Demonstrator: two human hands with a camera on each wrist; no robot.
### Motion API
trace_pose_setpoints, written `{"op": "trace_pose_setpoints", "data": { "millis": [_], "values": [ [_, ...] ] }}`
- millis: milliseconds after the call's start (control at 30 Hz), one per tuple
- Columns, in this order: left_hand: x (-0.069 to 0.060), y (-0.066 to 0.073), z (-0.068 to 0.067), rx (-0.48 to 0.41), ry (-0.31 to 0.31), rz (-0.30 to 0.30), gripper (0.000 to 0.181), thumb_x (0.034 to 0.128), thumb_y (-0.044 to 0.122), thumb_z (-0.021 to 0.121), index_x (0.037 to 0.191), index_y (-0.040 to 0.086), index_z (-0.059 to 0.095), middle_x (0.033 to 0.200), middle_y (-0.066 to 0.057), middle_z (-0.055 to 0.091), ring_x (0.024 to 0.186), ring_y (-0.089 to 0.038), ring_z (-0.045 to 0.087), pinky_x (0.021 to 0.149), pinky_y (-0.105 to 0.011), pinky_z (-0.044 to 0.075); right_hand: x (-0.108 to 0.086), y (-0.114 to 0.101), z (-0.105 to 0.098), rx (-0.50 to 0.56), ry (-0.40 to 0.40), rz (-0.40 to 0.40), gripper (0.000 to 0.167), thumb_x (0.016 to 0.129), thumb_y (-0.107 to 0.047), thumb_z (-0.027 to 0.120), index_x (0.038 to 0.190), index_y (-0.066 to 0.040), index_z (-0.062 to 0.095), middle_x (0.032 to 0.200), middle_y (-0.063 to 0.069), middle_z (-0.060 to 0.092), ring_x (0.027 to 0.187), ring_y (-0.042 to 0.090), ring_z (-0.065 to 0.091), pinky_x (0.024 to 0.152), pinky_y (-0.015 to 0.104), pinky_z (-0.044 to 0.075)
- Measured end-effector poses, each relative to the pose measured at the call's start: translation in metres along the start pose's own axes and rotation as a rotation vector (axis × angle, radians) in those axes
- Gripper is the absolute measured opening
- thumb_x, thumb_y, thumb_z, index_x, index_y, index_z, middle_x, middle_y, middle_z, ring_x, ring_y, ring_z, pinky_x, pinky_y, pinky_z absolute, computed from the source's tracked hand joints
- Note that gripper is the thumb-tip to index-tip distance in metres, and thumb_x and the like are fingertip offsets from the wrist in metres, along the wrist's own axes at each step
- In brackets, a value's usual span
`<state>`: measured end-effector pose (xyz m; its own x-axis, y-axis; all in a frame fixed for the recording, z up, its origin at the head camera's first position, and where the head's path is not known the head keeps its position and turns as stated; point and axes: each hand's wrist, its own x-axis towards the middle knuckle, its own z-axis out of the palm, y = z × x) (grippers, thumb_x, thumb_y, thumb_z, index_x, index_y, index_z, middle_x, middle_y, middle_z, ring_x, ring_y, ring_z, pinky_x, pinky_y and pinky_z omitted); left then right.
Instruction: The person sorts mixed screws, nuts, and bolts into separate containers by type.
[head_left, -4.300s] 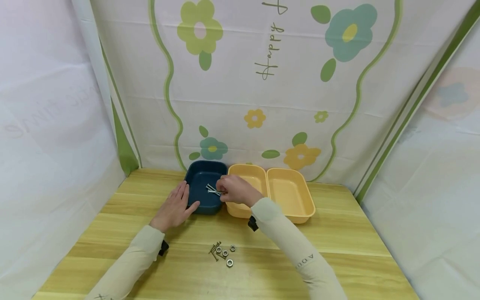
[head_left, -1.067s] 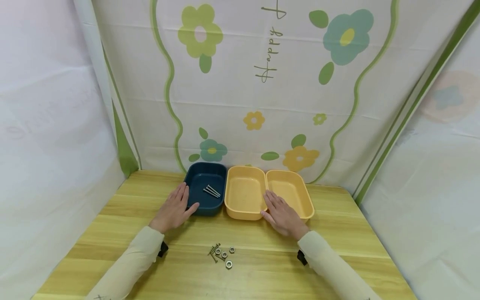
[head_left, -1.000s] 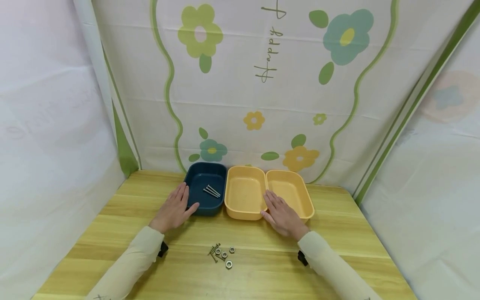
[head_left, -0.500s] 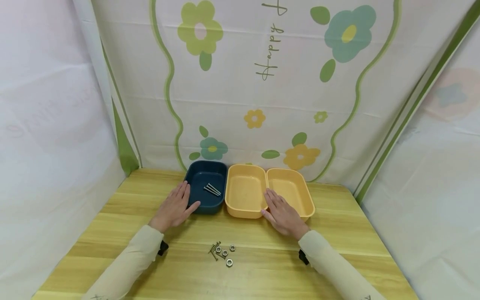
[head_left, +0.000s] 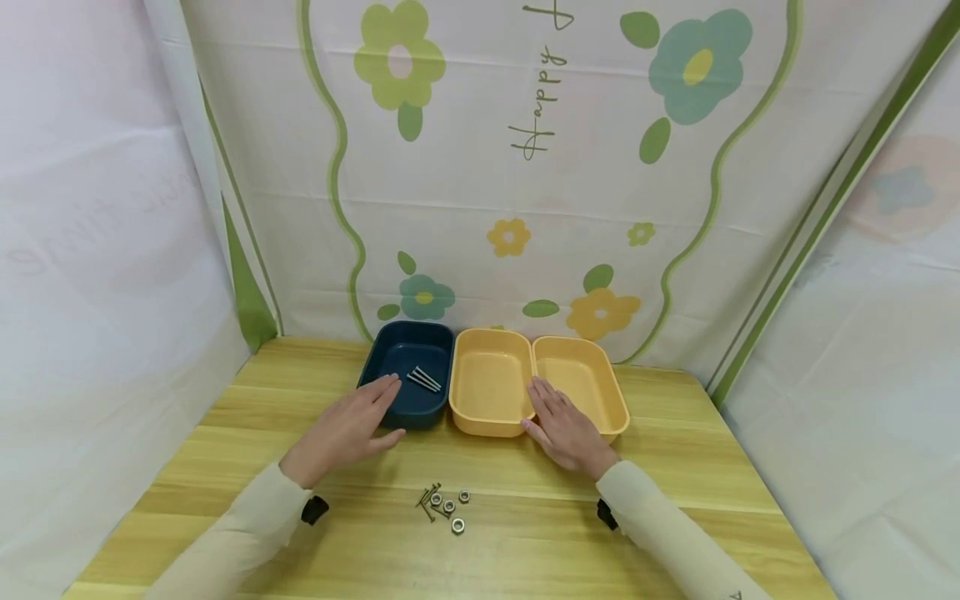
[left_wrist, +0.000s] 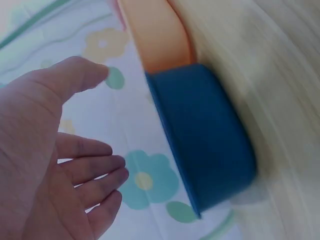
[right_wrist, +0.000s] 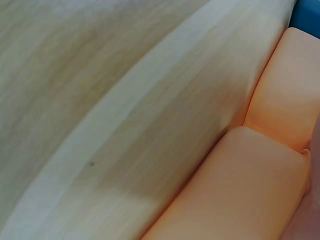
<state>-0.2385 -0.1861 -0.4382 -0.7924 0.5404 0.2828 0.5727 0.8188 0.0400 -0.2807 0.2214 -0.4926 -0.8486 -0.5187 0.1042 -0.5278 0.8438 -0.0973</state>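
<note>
Left hand: we hold nothing in the left hand (head_left: 341,433); its fingers are nearly straight, the thumb stands apart, and the fingertips reach over the near left part of the blue tray; whether they touch it we cannot tell.
Right hand: we have this one released too, the right hand (head_left: 567,432) lying with fingers extended where the two yellow trays meet.
Blue tray: we see the blue tray (head_left: 396,357) at the left end of the row, three silver screws (head_left: 424,380) side by side on its floor, toward the right wall.
Yellow trays: we find the middle yellow tray (head_left: 492,383) just beside the blue one, and the right yellow tray (head_left: 581,379) against it.
Loose hardware: nearer us, thin screws (head_left: 428,512) lie crossed among four hex nuts (head_left: 458,520), one a little apart at the front.
Tabletop: we work on a wood-grain table (head_left: 570,533).
Backdrop: behind the trays we see a white flowered cloth (head_left: 465,175).
</note>
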Motion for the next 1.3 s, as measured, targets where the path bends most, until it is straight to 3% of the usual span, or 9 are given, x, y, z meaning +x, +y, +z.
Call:
{"op": "trace_pose_setpoints", "data": {
  "millis": [133,267,433,700,1000,1167,1300],
  "values": [
    [-0.004,0.012,-0.011,-0.015,0.006,0.037,0.075,0.0925,0.042,0.08,0.149,-0.001,0.056,0.153,-0.019,0.058,0.135,-0.036,0.063,0.104,-0.051,0.057,0.0,0.0,0.0,0.001,0.01,0.0,0.074,0.114,-0.049,0.033,0.166,0.002,0.02,0.176,0.02,0.018,0.164,0.035,0.019,0.131,0.054,0.025],
    [-0.007,0.021,-0.019,-0.074,-0.043,0.022,0.069,0.0917,0.039,0.081,0.146,0.003,0.061,0.148,-0.015,0.064,0.129,-0.033,0.067,0.098,-0.049,0.06,0.0,-0.001,0.0,-0.005,0.021,-0.001,0.074,0.114,-0.049,0.034,0.166,0.002,0.02,0.176,0.02,0.018,0.164,0.035,0.02,0.131,0.054,0.026],
    [-0.012,0.026,-0.018,-0.173,-0.098,0.029,0.062,0.0893,0.032,0.084,0.139,0.001,0.066,0.14,-0.018,0.068,0.124,-0.036,0.069,0.097,-0.05,0.06,0.0,-0.001,0.001,-0.009,0.017,-0.005,0.074,0.114,-0.048,0.034,0.167,0.002,0.019,0.176,0.019,0.016,0.164,0.035,0.02,0.131,0.055,0.026],
    [-0.017,0.028,-0.001,-0.313,-0.163,0.017,0.056,0.0852,0.026,0.086,0.131,-0.002,0.069,0.131,-0.019,0.071,0.117,-0.034,0.071,0.096,-0.048,0.061,-0.001,-0.001,-0.003,0.003,-0.015,0.001,0.075,0.114,-0.05,0.031,0.167,0.001,0.015,0.177,0.019,0.013,0.165,0.034,0.017,0.132,0.054,0.024],
    [-0.02,0.036,0.027,-0.371,-0.211,0.064,0.049,0.0824,0.026,0.087,0.121,0.0,0.072,0.117,-0.009,0.073,0.103,-0.022,0.07,0.09,-0.039,0.062,-0.001,0.0,-0.002,0.007,0.002,-0.012,0.074,0.114,-0.049,0.032,0.166,0.002,0.02,0.176,0.021,0.016,0.164,0.035,0.018,0.131,0.054,0.026],
    [-0.02,0.039,0.039,-0.421,-0.24,0.085,0.039,0.0794,0.024,0.089,0.109,0.005,0.074,0.101,-0.001,0.069,0.085,-0.008,0.058,0.077,-0.027,0.056,-0.001,0.001,-0.002,0.009,-0.002,-0.012,0.074,0.114,-0.05,0.032,0.167,0.002,0.019,0.176,0.02,0.015,0.164,0.035,0.017,0.131,0.054,0.026],
    [-0.018,0.041,0.045,-0.444,-0.268,0.088,0.034,0.0798,0.022,0.088,0.107,0.007,0.073,0.098,0.003,0.065,0.082,-0.004,0.052,0.075,-0.024,0.054,-0.001,0.0,-0.003,0.011,-0.005,-0.008,0.074,0.114,-0.05,0.031,0.167,0.001,0.018,0.176,0.02,0.014,0.165,0.035,0.017,0.131,0.054,0.025]
  ]
}}
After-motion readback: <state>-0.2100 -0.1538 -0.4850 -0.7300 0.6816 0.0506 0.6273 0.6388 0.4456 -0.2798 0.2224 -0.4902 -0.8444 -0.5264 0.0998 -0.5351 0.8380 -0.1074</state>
